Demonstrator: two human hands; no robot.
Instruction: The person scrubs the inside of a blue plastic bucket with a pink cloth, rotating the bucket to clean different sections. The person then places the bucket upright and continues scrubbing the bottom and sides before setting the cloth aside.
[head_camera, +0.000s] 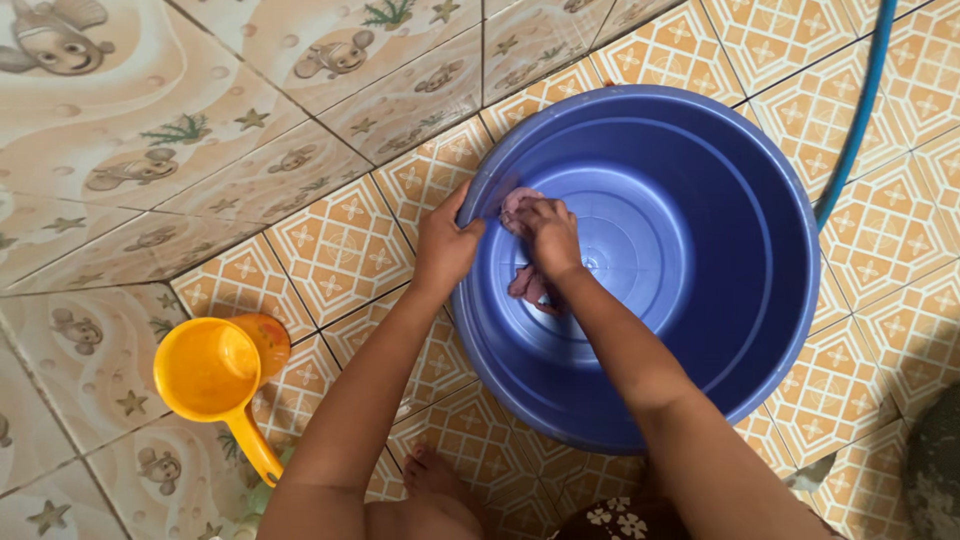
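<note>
Presently, item by item, as seen from beside the person at work.

Blue plastic basin (700, 300): large, round, standing on the tiled floor (340, 250), its inside wall ribbed in rings.

Left hand (445, 245): fingers and thumb curled over the basin's left rim, holding it steady.

Right hand (548, 235): inside the basin, closed down on a pinkish cloth (522, 205) and pressing it against the left inner wall; a second fold of the cloth shows just below the wrist.

Handling note: the scrubbing looks best done with short strokes along the wall, with the rim hand bearing down so the basin does not slide on the smooth tiles. The cloth wants bunching under the palm rather than trailing.

Orange dipper (215, 375): near left, on the floor, handle pointing toward the person, well apart from the basin.

Blue hose (860, 110): far right, curving down behind the basin's right edge.

Tiled wall (120, 110): far left, meeting the floor on a slant.

Room: open floor lies between basin and dipper; the person's foot (430, 475) sits just beside the basin's near edge, so elbows have little room there.
</note>
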